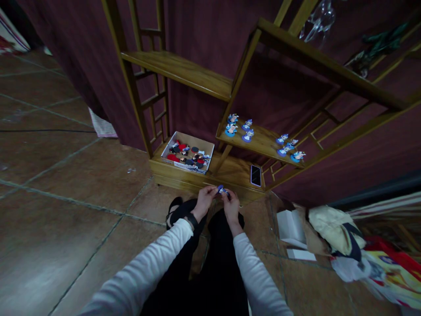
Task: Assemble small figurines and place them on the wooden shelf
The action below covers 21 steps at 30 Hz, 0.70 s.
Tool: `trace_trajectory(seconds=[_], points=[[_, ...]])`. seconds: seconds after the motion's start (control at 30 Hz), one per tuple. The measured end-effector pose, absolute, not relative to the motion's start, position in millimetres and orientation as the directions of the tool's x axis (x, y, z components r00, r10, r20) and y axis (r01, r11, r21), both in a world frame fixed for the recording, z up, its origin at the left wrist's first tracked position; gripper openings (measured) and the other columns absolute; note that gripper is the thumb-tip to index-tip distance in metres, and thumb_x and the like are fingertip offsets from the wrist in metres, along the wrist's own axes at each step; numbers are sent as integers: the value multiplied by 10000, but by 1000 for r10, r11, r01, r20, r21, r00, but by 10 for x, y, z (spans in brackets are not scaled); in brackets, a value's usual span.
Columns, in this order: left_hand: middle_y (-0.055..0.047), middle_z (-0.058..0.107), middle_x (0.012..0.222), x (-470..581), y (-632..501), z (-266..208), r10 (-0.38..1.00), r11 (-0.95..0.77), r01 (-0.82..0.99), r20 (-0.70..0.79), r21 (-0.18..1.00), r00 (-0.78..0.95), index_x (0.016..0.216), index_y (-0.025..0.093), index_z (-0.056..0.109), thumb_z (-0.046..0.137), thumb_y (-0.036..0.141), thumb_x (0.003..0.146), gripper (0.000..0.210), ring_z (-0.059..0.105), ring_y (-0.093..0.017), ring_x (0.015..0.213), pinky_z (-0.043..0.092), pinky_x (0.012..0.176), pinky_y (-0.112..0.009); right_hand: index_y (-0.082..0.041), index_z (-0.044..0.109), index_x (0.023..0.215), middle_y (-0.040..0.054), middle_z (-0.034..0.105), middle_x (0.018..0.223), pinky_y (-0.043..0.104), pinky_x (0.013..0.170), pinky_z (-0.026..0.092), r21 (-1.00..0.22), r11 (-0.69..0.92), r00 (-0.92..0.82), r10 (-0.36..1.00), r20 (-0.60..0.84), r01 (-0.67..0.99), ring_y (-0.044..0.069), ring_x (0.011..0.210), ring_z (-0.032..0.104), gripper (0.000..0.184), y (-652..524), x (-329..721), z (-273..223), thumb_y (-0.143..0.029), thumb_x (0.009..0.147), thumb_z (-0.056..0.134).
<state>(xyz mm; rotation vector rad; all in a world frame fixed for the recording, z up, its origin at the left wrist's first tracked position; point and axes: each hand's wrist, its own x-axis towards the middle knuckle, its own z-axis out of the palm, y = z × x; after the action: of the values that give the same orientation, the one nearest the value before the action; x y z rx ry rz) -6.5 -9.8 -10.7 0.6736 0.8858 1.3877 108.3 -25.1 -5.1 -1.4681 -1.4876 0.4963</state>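
Between my two hands, above my knees, is a small blue-purple figurine (222,190). My left hand (206,198) pinches its left side, with fingers closed. On the other side my right hand (231,202) also has its fingers closed on it. Just beyond, an open cardboard box (166,152) on the low wooden shelf holds several red and black figurines (177,148). Several blue and purple figurines stand in groups on the raised shelf (263,139), among them a purple one (247,135) and a blue one (297,156).
A phone (255,175) lies on the low shelf. Shelf posts and an upper board (184,72) frame the space. At right on the tiled floor are a white box (291,228), a cream cloth bag (332,226) and a colourful bag (394,274). A dark red curtain (197,39) hangs behind.
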Motion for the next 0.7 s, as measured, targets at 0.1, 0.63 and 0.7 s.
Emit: trace_trajectory(seconds=[0.1, 0.63, 0.7], points=[[-51, 675, 743, -58, -86, -127, 991, 97, -511, -129, 854, -28, 755, 125, 685, 715, 348, 623, 261, 603, -162, 722, 477, 769, -330, -190, 649, 970, 64, 636, 887, 307, 743, 449, -807, 181, 187, 922, 338, 562, 180, 805, 567, 291, -254, 1089, -47, -385, 816, 496], [-39, 664, 716, -58, -114, -136, 998, 41, -376, -55, 926, -25, 726, 148, 679, 692, 327, 644, 197, 585, -166, 705, 462, 721, -297, -190, 624, 1006, 77, 584, 906, 293, 753, 436, -711, 211, 126, 912, 390, 670, 179, 810, 568, 278, -317, 1104, 41, -366, 848, 479], [-33, 654, 704, -53, -115, -138, 999, 25, -353, -32, 935, -14, 712, 152, 668, 683, 322, 653, 181, 577, -161, 699, 457, 717, -291, -186, 631, 995, 75, 593, 896, 295, 755, 437, -730, 202, 141, 915, 379, 652, 178, 804, 567, 276, -313, 1126, 37, -366, 838, 493]])
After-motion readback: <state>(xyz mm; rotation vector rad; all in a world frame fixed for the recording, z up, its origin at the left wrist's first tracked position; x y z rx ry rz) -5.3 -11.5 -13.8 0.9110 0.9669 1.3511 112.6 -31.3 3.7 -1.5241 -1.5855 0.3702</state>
